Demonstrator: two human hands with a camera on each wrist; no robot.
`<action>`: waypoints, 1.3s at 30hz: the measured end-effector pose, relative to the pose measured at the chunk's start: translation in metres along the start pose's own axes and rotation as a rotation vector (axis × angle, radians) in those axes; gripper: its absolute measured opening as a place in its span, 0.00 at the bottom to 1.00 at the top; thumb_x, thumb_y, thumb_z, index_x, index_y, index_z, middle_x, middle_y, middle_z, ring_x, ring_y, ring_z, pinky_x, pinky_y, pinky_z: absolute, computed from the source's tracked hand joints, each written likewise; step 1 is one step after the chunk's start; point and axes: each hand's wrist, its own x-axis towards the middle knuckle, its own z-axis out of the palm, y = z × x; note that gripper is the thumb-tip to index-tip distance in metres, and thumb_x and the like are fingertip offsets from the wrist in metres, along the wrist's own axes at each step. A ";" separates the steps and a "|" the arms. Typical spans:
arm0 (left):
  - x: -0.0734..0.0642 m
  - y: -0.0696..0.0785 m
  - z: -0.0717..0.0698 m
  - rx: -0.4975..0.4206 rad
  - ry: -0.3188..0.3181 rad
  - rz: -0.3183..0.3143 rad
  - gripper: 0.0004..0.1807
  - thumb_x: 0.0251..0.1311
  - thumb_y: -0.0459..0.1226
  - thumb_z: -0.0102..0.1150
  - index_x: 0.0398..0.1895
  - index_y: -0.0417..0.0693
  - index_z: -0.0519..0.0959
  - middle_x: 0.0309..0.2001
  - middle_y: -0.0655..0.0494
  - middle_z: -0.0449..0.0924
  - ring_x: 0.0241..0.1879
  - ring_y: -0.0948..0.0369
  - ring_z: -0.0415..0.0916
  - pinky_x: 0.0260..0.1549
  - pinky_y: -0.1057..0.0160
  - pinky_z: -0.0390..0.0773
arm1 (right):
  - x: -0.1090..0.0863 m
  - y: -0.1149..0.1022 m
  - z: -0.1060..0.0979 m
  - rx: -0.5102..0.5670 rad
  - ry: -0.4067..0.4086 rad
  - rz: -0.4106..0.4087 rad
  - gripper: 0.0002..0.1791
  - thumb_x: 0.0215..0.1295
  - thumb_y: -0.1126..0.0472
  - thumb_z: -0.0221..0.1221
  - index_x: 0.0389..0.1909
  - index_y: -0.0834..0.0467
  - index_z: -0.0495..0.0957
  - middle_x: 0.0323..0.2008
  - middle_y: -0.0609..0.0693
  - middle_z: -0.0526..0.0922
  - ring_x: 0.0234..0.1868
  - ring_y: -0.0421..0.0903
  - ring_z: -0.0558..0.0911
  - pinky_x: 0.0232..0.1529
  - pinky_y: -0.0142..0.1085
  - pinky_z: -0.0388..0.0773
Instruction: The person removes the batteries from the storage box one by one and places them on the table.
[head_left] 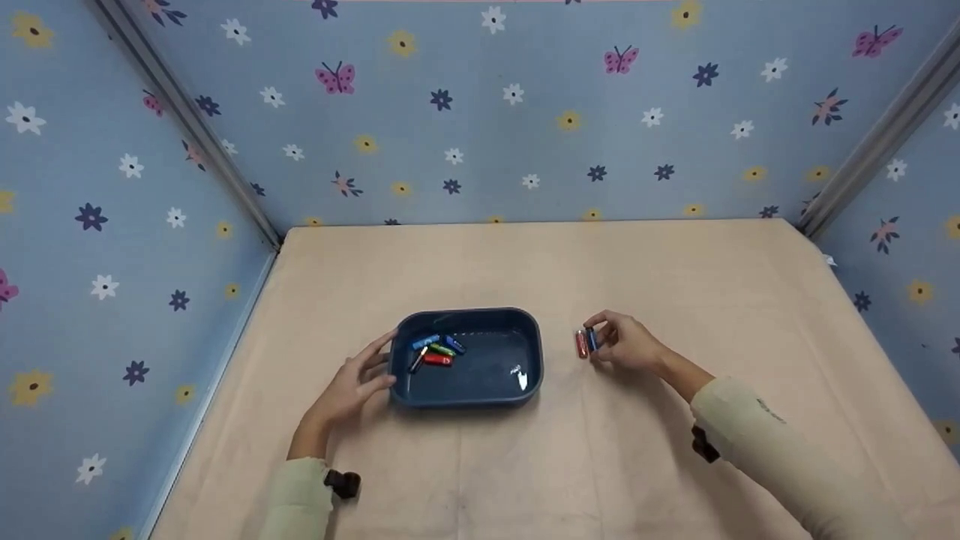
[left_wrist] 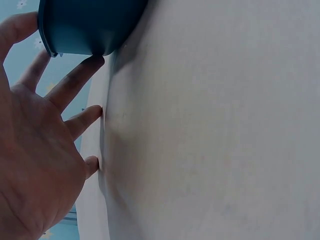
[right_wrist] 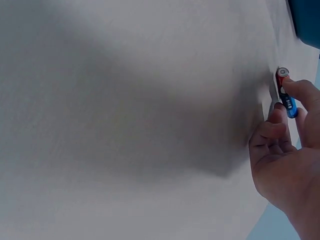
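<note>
Near edge: a pale left sleeve (head_left: 296,495) and a pale right sleeve (head_left: 787,457) extend over the beige cloth (head_left: 525,472); each carries a black wrist device, the left device (head_left: 343,484) and the right device (head_left: 705,444). Beyond the left sleeve, the left hand (head_left: 349,386) is spread, its digits extended and apart, with fingertips touching the outside of the left wall of the dark blue tray (head_left: 465,402); it is not wrapped around the tray.

Inside the tray, grouped at the left, lie five batteries, with bare floor to their right. Nearest are the inner red battery (head_left: 438,360) and, to its left, the black battery (head_left: 418,360). Farther in are the green battery (head_left: 442,349), the dark blue battery (head_left: 454,345) and the light blue battery (head_left: 426,342).

To the right of the tray, apart from it, the right hand (head_left: 626,345) is nearly closed, pinching a blue-and-black battery (head_left: 591,339) between thumb and fingertip. The loose red battery (head_left: 581,345) is just left of it. At the far side stands the blue patterned wall (head_left: 480,127)
</note>
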 end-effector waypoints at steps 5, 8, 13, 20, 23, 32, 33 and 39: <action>0.001 -0.001 0.000 -0.027 -0.007 0.012 0.42 0.81 0.37 0.64 0.93 0.52 0.58 0.87 0.36 0.65 0.83 0.30 0.70 0.84 0.17 0.26 | 0.000 -0.002 0.001 -0.003 -0.015 -0.010 0.30 0.65 0.73 0.74 0.68 0.70 0.79 0.45 0.60 0.84 0.43 0.45 0.77 0.41 0.30 0.75; 0.001 -0.001 0.000 -0.013 0.002 0.009 0.42 0.80 0.38 0.65 0.92 0.52 0.59 0.87 0.35 0.66 0.82 0.30 0.70 0.81 0.16 0.18 | 0.001 -0.002 0.002 0.006 -0.023 -0.003 0.30 0.65 0.72 0.74 0.68 0.70 0.79 0.43 0.58 0.83 0.42 0.45 0.77 0.38 0.28 0.76; 0.001 -0.001 0.000 -0.002 0.007 -0.006 0.42 0.80 0.39 0.65 0.92 0.53 0.59 0.86 0.36 0.67 0.82 0.30 0.71 0.81 0.16 0.17 | 0.003 -0.002 0.002 0.003 -0.030 0.015 0.30 0.66 0.72 0.74 0.68 0.70 0.79 0.43 0.56 0.82 0.42 0.44 0.76 0.38 0.28 0.76; 0.001 0.000 0.000 0.010 0.011 -0.012 0.42 0.80 0.39 0.65 0.92 0.54 0.60 0.85 0.36 0.69 0.82 0.31 0.71 0.82 0.17 0.19 | 0.004 0.001 0.002 0.001 -0.026 0.007 0.30 0.65 0.73 0.74 0.67 0.70 0.79 0.41 0.55 0.82 0.41 0.43 0.76 0.40 0.29 0.75; 0.002 -0.001 0.000 0.017 0.016 -0.023 0.42 0.80 0.40 0.65 0.92 0.55 0.60 0.84 0.35 0.72 0.82 0.31 0.71 0.82 0.17 0.19 | 0.004 0.001 0.003 0.001 -0.019 -0.003 0.30 0.65 0.72 0.75 0.67 0.69 0.79 0.41 0.55 0.83 0.41 0.43 0.76 0.41 0.29 0.74; 0.001 -0.002 0.001 -0.012 -0.007 0.001 0.42 0.81 0.38 0.64 0.92 0.52 0.59 0.86 0.36 0.67 0.83 0.31 0.71 0.86 0.18 0.30 | 0.000 -0.002 -0.003 -0.034 -0.036 -0.020 0.34 0.66 0.68 0.77 0.71 0.69 0.77 0.43 0.59 0.85 0.42 0.42 0.78 0.46 0.30 0.76; 0.001 -0.002 0.001 -0.024 -0.010 0.008 0.42 0.81 0.37 0.64 0.92 0.51 0.58 0.86 0.35 0.67 0.83 0.31 0.71 0.86 0.18 0.32 | 0.000 -0.004 -0.005 -0.044 -0.041 -0.026 0.34 0.67 0.67 0.77 0.72 0.69 0.77 0.44 0.60 0.85 0.43 0.42 0.79 0.46 0.30 0.76; 0.001 -0.003 0.000 -0.059 -0.013 0.004 0.42 0.81 0.36 0.64 0.93 0.50 0.58 0.85 0.34 0.68 0.83 0.31 0.70 0.87 0.23 0.48 | 0.002 -0.019 -0.022 -0.041 -0.013 -0.041 0.34 0.69 0.68 0.73 0.74 0.69 0.76 0.44 0.61 0.83 0.40 0.45 0.80 0.42 0.31 0.78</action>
